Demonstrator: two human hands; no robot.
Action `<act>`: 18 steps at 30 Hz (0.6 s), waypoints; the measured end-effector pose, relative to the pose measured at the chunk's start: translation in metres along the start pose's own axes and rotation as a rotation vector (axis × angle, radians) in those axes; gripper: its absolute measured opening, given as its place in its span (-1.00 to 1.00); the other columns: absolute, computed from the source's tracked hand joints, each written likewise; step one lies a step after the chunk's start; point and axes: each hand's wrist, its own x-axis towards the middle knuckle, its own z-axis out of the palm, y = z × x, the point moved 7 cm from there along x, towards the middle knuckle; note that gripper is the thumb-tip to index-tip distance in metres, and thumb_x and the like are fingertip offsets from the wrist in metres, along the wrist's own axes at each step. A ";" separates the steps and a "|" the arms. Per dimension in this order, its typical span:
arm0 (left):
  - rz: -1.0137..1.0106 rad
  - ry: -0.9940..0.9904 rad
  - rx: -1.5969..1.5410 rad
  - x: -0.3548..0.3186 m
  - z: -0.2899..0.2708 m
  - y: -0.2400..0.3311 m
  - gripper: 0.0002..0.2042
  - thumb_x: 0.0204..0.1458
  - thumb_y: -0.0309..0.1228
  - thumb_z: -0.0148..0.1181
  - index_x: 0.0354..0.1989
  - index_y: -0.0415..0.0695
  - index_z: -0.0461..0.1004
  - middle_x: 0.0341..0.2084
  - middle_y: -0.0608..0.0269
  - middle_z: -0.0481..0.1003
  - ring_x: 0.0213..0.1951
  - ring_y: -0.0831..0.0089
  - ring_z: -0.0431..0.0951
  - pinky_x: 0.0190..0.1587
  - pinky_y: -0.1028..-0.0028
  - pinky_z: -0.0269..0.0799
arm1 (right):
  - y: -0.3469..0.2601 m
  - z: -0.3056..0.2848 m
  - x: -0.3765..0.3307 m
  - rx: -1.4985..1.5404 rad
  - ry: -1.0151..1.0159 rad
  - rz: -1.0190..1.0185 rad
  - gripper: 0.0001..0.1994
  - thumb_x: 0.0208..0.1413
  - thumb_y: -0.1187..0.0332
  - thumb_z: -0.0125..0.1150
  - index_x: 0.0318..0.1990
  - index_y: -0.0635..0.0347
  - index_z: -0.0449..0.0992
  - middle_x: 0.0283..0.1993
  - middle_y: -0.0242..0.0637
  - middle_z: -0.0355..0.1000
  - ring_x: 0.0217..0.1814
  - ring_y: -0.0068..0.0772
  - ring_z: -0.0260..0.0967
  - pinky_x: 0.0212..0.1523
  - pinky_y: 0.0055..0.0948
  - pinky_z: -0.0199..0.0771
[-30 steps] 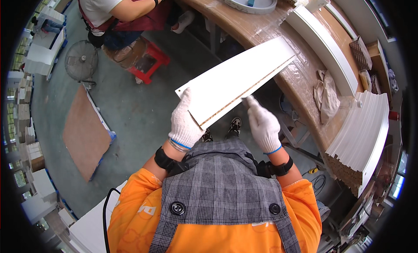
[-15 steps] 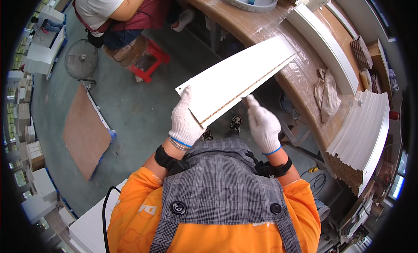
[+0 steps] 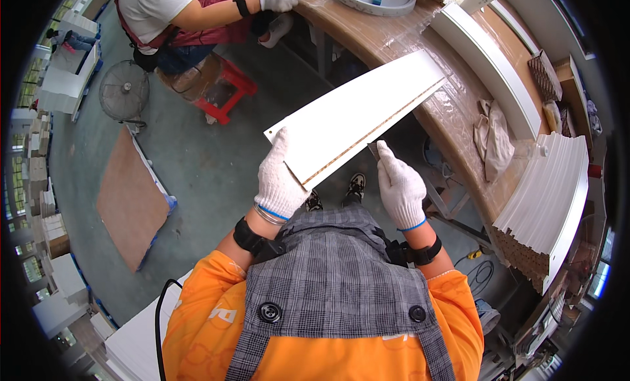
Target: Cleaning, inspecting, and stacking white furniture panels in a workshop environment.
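A long white panel [image 3: 354, 115] with a brown groove along its near edge reaches from my left hand [image 3: 279, 174] toward the table. The gloved left hand is closed round its near end, thumb on the white face. The panel's far end is over the table's edge; whether it touches is unclear. My right hand [image 3: 401, 192], also gloved, is just right of the grooved edge and apart from it. A small dark flat piece [image 3: 373, 151] is pinched between its thumb and fingers; its exact kind cannot be made out.
The plastic-covered table [image 3: 453, 135] bears a crumpled cloth [image 3: 493, 141], a long white board [image 3: 489, 66], a round tray [image 3: 394, 7] and a stack of white panels [image 3: 548, 204]. A co-worker [image 3: 177, 17] sits at upper left near a red stool [image 3: 230, 92] and a fan [image 3: 123, 89].
My right hand has moved slightly right, away from the panel's edge, and the small dark piece shows more clearly. The co-worker's gloved hand has reached out to the table. The panel is nearly still.
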 end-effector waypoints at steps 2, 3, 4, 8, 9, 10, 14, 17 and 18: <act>0.000 -0.004 0.002 0.000 0.001 0.000 -0.43 0.34 -0.06 -0.06 0.34 -0.26 0.19 0.26 -0.06 0.34 0.26 0.06 0.40 0.30 0.09 0.35 | -0.005 0.006 -0.002 -0.006 -0.082 -0.069 -0.59 0.20 0.31 0.16 0.22 -0.11 0.44 -0.42 -0.29 0.50 -0.42 -0.19 0.51 -0.42 -0.22 0.48; -0.003 -0.008 0.004 -0.001 0.001 0.000 -0.43 0.34 -0.06 -0.06 0.34 -0.26 0.19 0.26 -0.06 0.34 0.26 0.05 0.40 0.30 0.09 0.35 | -0.005 0.015 -0.003 -0.022 -0.204 -0.072 -0.59 0.20 0.32 0.16 0.22 -0.10 0.44 -0.43 -0.29 0.50 -0.42 -0.19 0.51 -0.42 -0.22 0.48; -0.006 -0.005 0.005 -0.001 0.001 0.000 -0.43 0.34 -0.06 -0.06 0.34 -0.26 0.19 0.26 -0.06 0.34 0.26 0.05 0.40 0.31 0.09 0.35 | -0.004 0.013 -0.003 -0.059 -0.188 -0.047 -0.59 0.20 0.32 0.16 0.22 -0.10 0.44 -0.43 -0.29 0.50 -0.42 -0.20 0.51 -0.42 -0.22 0.48; -0.022 -0.011 -0.010 -0.002 0.002 -0.002 -0.46 0.31 -0.05 0.01 0.29 -0.19 0.28 0.22 0.00 0.40 0.22 0.08 0.44 0.28 0.09 0.38 | -0.005 0.002 -0.003 -0.013 -0.068 -0.042 -0.59 0.19 0.29 0.17 0.22 -0.11 0.45 -0.43 -0.30 0.50 -0.42 -0.20 0.51 -0.42 -0.21 0.49; -0.020 -0.015 -0.003 -0.002 0.003 -0.002 -0.46 0.31 -0.05 0.01 0.29 -0.19 0.28 0.22 0.00 0.40 0.22 0.08 0.44 0.28 0.09 0.38 | -0.005 0.010 -0.004 -0.038 -0.194 -0.054 -0.59 0.20 0.31 0.16 0.22 -0.10 0.45 -0.42 -0.30 0.50 -0.43 -0.20 0.50 -0.42 -0.22 0.48; -0.019 -0.016 0.004 -0.002 0.003 -0.002 -0.46 0.31 -0.04 0.01 0.29 -0.19 0.28 0.22 -0.01 0.40 0.23 0.08 0.44 0.28 0.09 0.38 | -0.006 0.010 -0.004 -0.041 -0.196 -0.074 -0.59 0.20 0.34 0.14 0.22 -0.07 0.45 -0.41 -0.30 0.51 -0.41 -0.19 0.51 -0.41 -0.23 0.48; -0.018 -0.027 -0.008 -0.002 0.003 -0.003 -0.45 0.31 -0.04 0.00 0.30 -0.19 0.27 0.23 -0.01 0.39 0.23 0.07 0.44 0.28 0.09 0.38 | 0.002 -0.001 -0.003 0.034 -0.055 0.050 -0.61 0.21 0.37 0.15 0.21 -0.02 0.50 -0.18 -0.14 0.58 -0.23 -0.14 0.57 -0.23 -0.29 0.56; -0.019 -0.034 -0.003 -0.002 0.003 -0.003 -0.45 0.31 -0.03 0.00 0.30 -0.20 0.27 0.23 -0.01 0.38 0.23 0.07 0.44 0.28 0.09 0.38 | -0.010 0.010 -0.006 0.001 -0.224 -0.093 -0.57 0.19 0.35 0.14 0.24 -0.06 0.42 -0.40 -0.28 0.52 -0.38 -0.16 0.52 -0.38 -0.22 0.50; -0.022 -0.035 -0.004 -0.002 0.003 -0.004 -0.45 0.31 -0.03 0.00 0.30 -0.20 0.27 0.23 -0.01 0.38 0.23 0.07 0.44 0.28 0.09 0.37 | -0.010 0.005 -0.005 -0.026 -0.152 -0.069 -0.56 0.18 0.34 0.14 0.24 -0.08 0.42 -0.40 -0.30 0.52 -0.38 -0.16 0.53 -0.39 -0.21 0.50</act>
